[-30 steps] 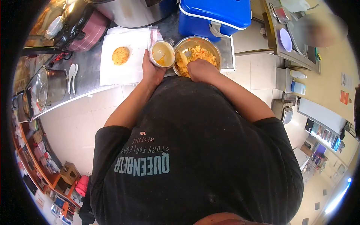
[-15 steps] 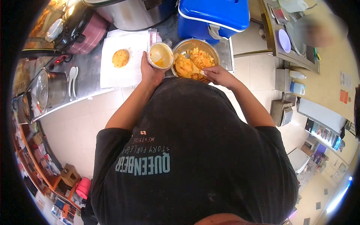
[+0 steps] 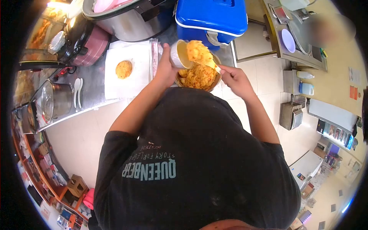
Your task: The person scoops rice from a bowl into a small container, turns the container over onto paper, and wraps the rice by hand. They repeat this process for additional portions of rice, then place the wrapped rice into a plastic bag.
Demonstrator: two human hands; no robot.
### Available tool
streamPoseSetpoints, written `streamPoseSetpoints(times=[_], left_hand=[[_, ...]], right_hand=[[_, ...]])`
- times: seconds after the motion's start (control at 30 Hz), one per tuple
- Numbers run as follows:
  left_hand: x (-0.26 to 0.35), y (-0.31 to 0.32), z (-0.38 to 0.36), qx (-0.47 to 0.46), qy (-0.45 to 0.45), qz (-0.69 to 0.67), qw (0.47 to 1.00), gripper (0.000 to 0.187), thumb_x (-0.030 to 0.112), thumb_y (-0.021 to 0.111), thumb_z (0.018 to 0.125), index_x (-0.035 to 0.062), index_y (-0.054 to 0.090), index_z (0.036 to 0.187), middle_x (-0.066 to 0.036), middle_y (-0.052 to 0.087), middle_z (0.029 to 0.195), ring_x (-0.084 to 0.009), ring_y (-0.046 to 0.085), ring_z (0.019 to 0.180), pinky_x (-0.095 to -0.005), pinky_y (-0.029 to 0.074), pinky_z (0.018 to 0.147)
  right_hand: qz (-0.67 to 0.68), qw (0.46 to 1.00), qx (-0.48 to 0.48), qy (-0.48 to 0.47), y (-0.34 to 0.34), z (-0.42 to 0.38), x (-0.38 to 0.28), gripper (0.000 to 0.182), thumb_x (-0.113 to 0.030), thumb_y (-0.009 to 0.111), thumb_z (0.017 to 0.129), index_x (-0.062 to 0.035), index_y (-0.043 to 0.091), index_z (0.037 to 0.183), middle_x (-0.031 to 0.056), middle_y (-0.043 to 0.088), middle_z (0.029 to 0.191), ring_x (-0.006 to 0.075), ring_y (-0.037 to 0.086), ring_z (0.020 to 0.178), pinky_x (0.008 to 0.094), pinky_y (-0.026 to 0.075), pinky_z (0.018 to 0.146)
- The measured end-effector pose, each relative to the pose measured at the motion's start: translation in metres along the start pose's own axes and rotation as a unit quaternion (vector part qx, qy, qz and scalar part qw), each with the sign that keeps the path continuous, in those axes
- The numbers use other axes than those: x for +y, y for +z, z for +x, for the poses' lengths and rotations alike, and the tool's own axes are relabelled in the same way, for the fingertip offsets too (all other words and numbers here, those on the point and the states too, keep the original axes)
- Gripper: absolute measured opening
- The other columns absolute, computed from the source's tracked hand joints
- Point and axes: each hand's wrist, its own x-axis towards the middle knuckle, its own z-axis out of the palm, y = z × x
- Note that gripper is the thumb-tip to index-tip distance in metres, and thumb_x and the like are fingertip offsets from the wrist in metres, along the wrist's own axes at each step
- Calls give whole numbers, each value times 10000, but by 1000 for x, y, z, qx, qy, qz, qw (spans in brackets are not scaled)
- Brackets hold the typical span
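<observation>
- And there was the left hand, wrapped firmly around the pale tub, which was tipped over with its mouth turned to the right!
- Across from it, the right hand was pinched tight on the handle of the serving paddle, its thumb and fingers closed together.
- What a load on that paddle: a big heap of orange-yellow rice, lifted above the bowl and right up at the tub's mouth; whether the two touched, I could not tell.
- Below sat the metal bowl, close to the person's front, more rice lying inside it.
- Over to the left, white paper lay on the dark bench, and on it one round, flat rice cake, well apart from both hands.
- Just beyond the bowl stood the blue cooler, lid down, with the big steel cooker to its left.
- Further left, two white spoons lay side by side near the lidded pot.
</observation>
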Motion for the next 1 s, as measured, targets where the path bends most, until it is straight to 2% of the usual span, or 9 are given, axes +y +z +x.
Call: streamPoseSetpoints(times=[0.07,0.1,0.13,0.2,0.33,0.43,0.53,0.67,1.0], left_hand=[[-7,5,3,-16,-45,-26,998,709,619,283,1055,42,471,1421,-140,561,1410,-304,522,1340,-485,448,1111],[-11,5,6,-11,-55,-38,998,714,622,279,1054,42,469,1423,-143,560,1412,-309,519,1343,-489,458,1104],[-16,2,10,-6,-65,-50,997,719,626,274,1052,43,467,1425,-146,558,1413,-313,516,1347,-494,467,1097],[-20,-15,12,-10,-60,-77,995,720,627,260,1052,49,448,1438,-160,527,1442,-347,506,1350,-529,477,1079],[-11,-39,4,11,-38,-115,993,720,621,231,1055,58,429,1458,-174,502,1467,-366,488,1362,-568,412,1122],[-3,-64,-2,30,8,-109,994,744,631,211,1051,51,418,1469,-183,511,1457,-364,488,1364,-551,399,1133],[-5,-77,-5,50,18,-98,994,781,658,187,1039,48,408,1473,-206,507,1451,-378,512,1335,-558,425,1107],[-17,-88,2,57,-9,-101,993,761,642,213,1047,42,412,1471,-191,516,1449,-366,506,1343,-537,413,1117],[-18,-87,2,79,30,-115,990,774,658,206,1039,53,420,1473,-173,524,1445,-353,519,1326,-531,414,1105]], right_hand=[[-305,919,92,-231,19,3,-21,325,-146,576,982,-54,660,1283,83,615,680,219,615,560,339,478,521],[-425,887,58,-173,28,-2,-45,328,-115,585,925,-87,680,1237,134,677,812,309,679,678,415,544,606],[-439,882,42,-165,28,-3,-58,319,-117,582,925,-93,682,1226,125,682,823,305,678,670,414,545,603],[-462,875,5,-145,32,-6,-71,301,-122,577,924,-105,686,1204,106,692,847,295,674,654,410,547,596],[-322,941,88,-60,-13,-5,-54,231,-216,617,939,-88,760,1065,163,724,817,353,704,718,455,564,658],[-252,966,-41,37,-50,-3,-43,241,-284,649,945,-90,784,991,165,740,887,370,703,784,461,555,749],[-305,942,-128,-62,-21,8,8,249,-320,657,941,-112,784,992,143,746,927,365,704,803,463,559,750],[-359,928,-93,-26,37,35,51,256,-362,630,949,-155,778,977,133,742,906,361,705,816,484,561,747],[-391,919,-1,-43,-10,65,3,231,-356,627,937,-181,777,920,139,726,816,344,716,804,472,576,708]])
